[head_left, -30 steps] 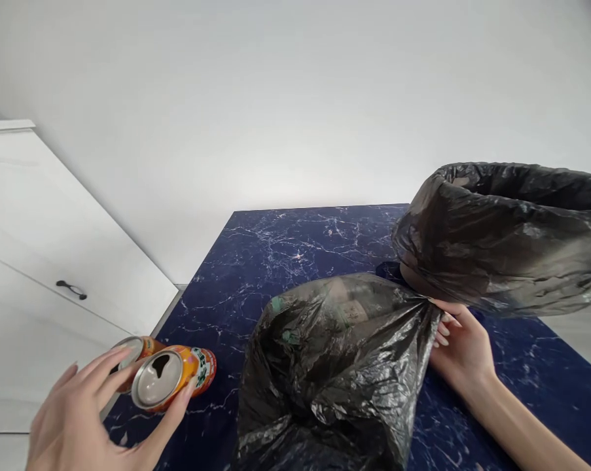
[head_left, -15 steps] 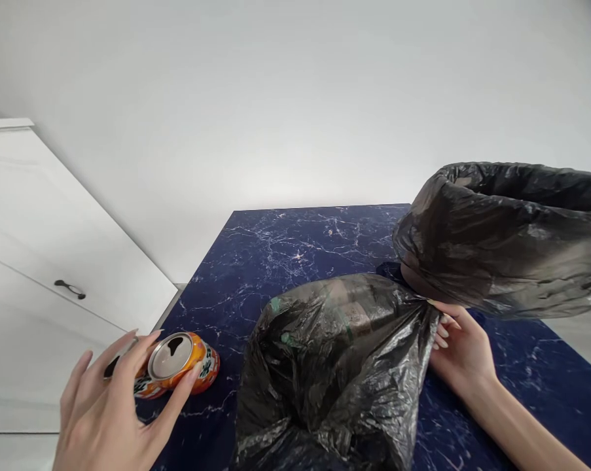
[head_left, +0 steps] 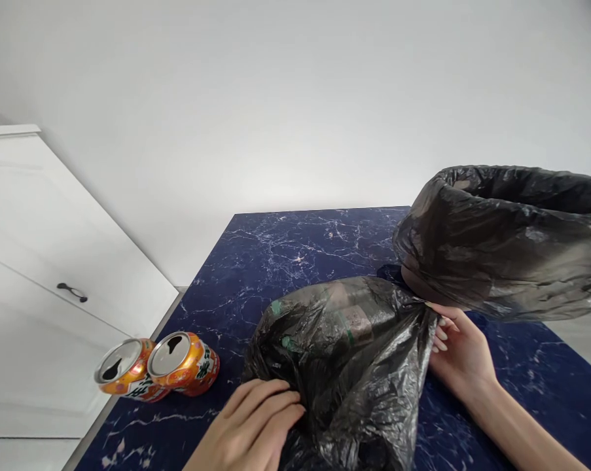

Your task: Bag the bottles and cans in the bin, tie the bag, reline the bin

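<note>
A black plastic bag (head_left: 354, 366) lies bulging on the dark blue marbled table (head_left: 295, 255), with bottles or cans dimly showing through it. My left hand (head_left: 250, 428) rests on the bag's near left side, fingers together and curled over the plastic. My right hand (head_left: 459, 356) pinches the bag's gathered edge at its right end. Two crushed orange drink cans (head_left: 160, 366) lie on their sides at the table's left edge, apart from both hands.
A bin lined with another black bag (head_left: 501, 242) stands at the right, just beyond my right hand. A white cabinet with a dark handle (head_left: 72, 291) stands left of the table. A plain white wall is behind.
My left hand has let go of the two orange cans, which now lie on the table, and has moved right onto the black bag. My right hand has kept its hold.
</note>
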A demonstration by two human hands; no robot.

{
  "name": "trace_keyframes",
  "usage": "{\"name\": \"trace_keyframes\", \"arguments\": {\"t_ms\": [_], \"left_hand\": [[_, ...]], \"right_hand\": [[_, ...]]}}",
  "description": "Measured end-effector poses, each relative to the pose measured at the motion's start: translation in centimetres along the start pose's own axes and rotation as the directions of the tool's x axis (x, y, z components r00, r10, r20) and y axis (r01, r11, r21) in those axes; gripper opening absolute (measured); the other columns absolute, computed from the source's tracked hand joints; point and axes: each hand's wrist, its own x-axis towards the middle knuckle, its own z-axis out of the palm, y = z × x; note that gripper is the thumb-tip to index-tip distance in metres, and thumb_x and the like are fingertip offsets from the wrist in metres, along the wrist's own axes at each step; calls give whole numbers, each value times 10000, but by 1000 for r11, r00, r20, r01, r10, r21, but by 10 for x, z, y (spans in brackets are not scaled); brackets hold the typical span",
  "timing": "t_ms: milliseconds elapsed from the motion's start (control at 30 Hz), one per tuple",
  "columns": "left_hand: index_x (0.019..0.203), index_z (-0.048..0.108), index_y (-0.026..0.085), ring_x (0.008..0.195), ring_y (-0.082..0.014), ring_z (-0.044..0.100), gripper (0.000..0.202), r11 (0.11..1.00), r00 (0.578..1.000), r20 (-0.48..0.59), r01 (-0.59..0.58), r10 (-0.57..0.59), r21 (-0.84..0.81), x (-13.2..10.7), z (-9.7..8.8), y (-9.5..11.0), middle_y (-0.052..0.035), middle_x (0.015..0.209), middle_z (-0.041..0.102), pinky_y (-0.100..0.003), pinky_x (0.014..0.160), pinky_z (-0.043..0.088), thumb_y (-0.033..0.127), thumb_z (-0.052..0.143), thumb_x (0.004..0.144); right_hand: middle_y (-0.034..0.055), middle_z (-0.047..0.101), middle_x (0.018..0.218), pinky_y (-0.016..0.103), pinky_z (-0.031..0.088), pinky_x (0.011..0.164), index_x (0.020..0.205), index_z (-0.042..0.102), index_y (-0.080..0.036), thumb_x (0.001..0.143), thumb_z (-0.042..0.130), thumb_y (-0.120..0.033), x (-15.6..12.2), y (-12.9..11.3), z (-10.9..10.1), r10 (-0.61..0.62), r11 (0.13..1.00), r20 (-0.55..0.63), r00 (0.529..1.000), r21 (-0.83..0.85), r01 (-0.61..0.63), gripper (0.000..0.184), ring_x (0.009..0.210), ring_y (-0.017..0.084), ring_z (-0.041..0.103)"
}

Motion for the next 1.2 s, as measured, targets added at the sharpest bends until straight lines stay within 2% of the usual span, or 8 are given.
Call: {"name": "trace_keyframes", "arguments": {"t_ms": [100, 200, 367, 533, 767, 867, 1000, 1200], "left_hand": [[1381, 687, 218, 1282, -214, 731, 432, 999, 997, 70, -40, 40, -6, 13, 13, 4, 7, 1351, 795, -376, 1109, 615, 51, 447, 1062], [1453, 657, 182, 1407, -281, 654, 476, 997, 996, 81, -49, 44, 55, 16, 23, 5, -76, 1547, 681, -436, 1120, 608, 61, 483, 1027], [1590, 539, 203, 1584, -355, 436, 634, 972, 989, -35, 148, -144, 183, 18, 26, 3, -119, 1748, 437, -501, 1144, 530, 2, 428, 999], [1516, 545, 205, 1361, -267, 613, 458, 948, 920, -245, 318, -305, 15, 19, 17, 8, -135, 1440, 660, -370, 1085, 542, 112, 525, 1068], [1387, 615, 239, 1011, -261, 707, 369, 957, 940, -181, 287, -290, -42, 19, 21, 6, -83, 1089, 734, -387, 878, 606, 144, 513, 1045], [1564, 534, 228, 1143, -296, 715, 534, 977, 971, -118, 213, -209, 22, 19, 29, 2, -123, 1282, 744, -441, 984, 617, 134, 452, 1045], [1733, 316, 201, 1463, -355, 561, 750, 987, 993, -12, 118, -118, 108, 26, 34, 1, -141, 1668, 535, -507, 1156, 563, 89, 456, 1004], [1735, 306, 250, 1464, -331, 554, 735, 960, 954, -108, 275, -279, -54, 43, 23, 4, -135, 1619, 558, -517, 1170, 561, 68, 395, 1028]], "right_hand": [[-116, 379, 479, 219, 311, 331, 642, 417, -238, 611, 942, -218, 0, 0, 1, 4, 1000, 21, 1000, -1, -4, 526, 369, 48, 326], [-120, 353, 474, 224, 306, 335, 632, 392, -239, 618, 942, -215, -2, 0, 4, 11, 1000, 31, 999, 0, -11, 551, 370, 47, 309], [-126, 359, 467, 201, 313, 326, 623, 418, -232, 547, 981, -222, -6, -1, 10, 31, 999, 22, 999, 9, -31, 568, 372, 36, 302], [-126, 355, 463, 202, 308, 322, 615, 396, -235, 530, 993, -236, -6, -1, 12, 38, 999, 15, 999, 10, -38, 603, 373, 36, 298], [-124, 343, 471, 226, 302, 344, 637, 356, -243, 615, 956, -239, -3, -1, 8, 40, 999, 40, 998, -12, -40, 601, 376, 46, 298], [-120, 349, 476, 233, 298, 346, 646, 363, -245, 644, 945, -233, -3, 0, 6, 36, 999, 60, 998, -21, -35, 582, 376, 52, 304], [-121, 344, 474, 224, 305, 339, 645, 377, -245, 656, 939, -239, -3, 0, 7, 36, 999, 65, 997, -24, -35, 563, 370, 52, 287], [-121, 373, 460, 202, 335, 327, 609, 421, -233, 541, 997, -233, -8, 0, 13, 53, 999, 16, 998, -8, -53, 580, 370, 40, 309]]}}
